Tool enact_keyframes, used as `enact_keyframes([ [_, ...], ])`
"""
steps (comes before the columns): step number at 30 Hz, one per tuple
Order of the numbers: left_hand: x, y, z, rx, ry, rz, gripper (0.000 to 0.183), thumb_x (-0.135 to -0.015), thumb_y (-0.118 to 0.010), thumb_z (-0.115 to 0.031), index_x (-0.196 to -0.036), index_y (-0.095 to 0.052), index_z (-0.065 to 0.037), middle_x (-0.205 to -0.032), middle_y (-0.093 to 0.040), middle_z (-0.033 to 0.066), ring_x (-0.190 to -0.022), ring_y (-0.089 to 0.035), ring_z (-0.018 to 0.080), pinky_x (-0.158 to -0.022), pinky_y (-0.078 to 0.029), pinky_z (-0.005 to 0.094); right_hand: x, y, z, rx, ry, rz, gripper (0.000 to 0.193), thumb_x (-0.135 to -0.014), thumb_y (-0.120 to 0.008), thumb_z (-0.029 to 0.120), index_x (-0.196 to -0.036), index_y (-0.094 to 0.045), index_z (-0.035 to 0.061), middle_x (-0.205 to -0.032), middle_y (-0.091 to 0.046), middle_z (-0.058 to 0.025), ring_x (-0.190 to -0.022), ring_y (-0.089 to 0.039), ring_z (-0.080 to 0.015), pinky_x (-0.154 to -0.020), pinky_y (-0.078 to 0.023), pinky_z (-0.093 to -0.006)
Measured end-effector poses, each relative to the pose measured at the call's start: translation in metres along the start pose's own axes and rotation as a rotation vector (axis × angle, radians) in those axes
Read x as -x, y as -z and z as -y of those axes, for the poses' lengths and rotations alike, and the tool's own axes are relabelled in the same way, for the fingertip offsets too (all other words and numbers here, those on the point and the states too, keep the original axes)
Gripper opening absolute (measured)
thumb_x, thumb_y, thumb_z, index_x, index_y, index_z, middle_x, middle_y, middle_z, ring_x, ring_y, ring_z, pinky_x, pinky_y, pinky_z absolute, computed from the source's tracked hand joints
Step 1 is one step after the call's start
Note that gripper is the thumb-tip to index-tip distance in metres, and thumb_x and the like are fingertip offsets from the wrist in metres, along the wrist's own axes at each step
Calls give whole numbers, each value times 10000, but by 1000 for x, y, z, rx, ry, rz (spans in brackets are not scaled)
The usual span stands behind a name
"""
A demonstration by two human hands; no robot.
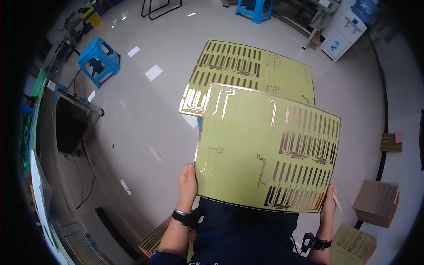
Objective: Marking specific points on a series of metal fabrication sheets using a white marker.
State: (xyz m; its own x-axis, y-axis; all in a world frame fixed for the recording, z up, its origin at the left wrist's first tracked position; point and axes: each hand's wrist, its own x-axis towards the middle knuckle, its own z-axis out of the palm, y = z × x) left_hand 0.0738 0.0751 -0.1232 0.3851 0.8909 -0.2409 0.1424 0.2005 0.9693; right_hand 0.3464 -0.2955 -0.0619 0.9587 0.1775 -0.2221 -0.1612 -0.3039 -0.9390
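Observation:
A large yellow-green circuit board panel point(247, 132) with shiny copper traces is held up in front of my body. My left hand point(187, 187) grips its left edge near the lower corner, thumb on the edge. On the opposite side my right hand point(327, 204) grips the lower right edge. A thin white pointed thing point(337, 198) sticks out beside that hand; its kind is unclear. Behind the held panel lies a similar circuit board panel point(287, 70), partly covered by it. A bit of blue shows under that one at its left. Both wrists wear black straps.
Blue plastic stools point(99, 59) stand at the far left and far back. A water dispenser point(344, 35) is at the back right. At the right wall sit a brown stack point(375, 201) and a panel stack point(353, 243). More striped panels point(154, 238) lie low at left, near a workbench with a dark monitor point(70, 126).

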Motion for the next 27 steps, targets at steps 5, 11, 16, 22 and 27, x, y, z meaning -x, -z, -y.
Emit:
enact_keyframes([
  [5, -7, 0, 10, -37, -7, 23, 415, -1086, -415, -344, -894, -627, -42, -809, -581, -55, -748, -486, 39, -680, -423, 231, 1, 3, 18, 7, 114, 32, 364, -1071, -463, 331, -1083, -601, -5, -960, -625, -36, -883, -557, -101, -820, -458, -258],
  [11, -15, -2, 15, -90, -92, 67, 427, -1089, -405, -335, -844, -562, -23, -758, -522, -49, -736, -447, 47, -666, -402, 242, 20, 0, 37, -54, 223, 0, 371, -1048, -515, 369, -1114, -607, 16, -970, -646, -36, -870, -583, -94, -796, -489, -253],
  [16, -28, 11, 30, -238, -169, 100, 392, -1091, -393, -299, -863, -547, -21, -775, -507, -22, -749, -434, 73, -673, -400, 256, 27, -8, 43, -128, 233, -25, 340, -1052, -516, 331, -1133, -591, 9, -998, -654, -45, -892, -598, -96, -817, -497, -247],
  [22, -39, 7, -16, -123, -130, 157, 215, -1055, -482, -228, -1008, -591, -49, -813, -555, -36, -732, -471, 59, -659, -402, 228, 29, -6, 38, -228, 242, 32, 294, -1054, -516, 282, -1120, -587, 5, -1007, -655, -50, -908, -600, -98, -825, -501, -262],
  [27, -32, 13, -46, 255, 270, 217, 185, -1051, -502, -225, -953, -584, -91, -875, -589, -30, -803, -533, 73, -780, -457, 239, 23, 0, 14, -223, 221, -15, 316, -1051, -516, 306, -1136, -587, 11, -1019, -649, -53, -916, -599, -110, -832, -499, -268],
])
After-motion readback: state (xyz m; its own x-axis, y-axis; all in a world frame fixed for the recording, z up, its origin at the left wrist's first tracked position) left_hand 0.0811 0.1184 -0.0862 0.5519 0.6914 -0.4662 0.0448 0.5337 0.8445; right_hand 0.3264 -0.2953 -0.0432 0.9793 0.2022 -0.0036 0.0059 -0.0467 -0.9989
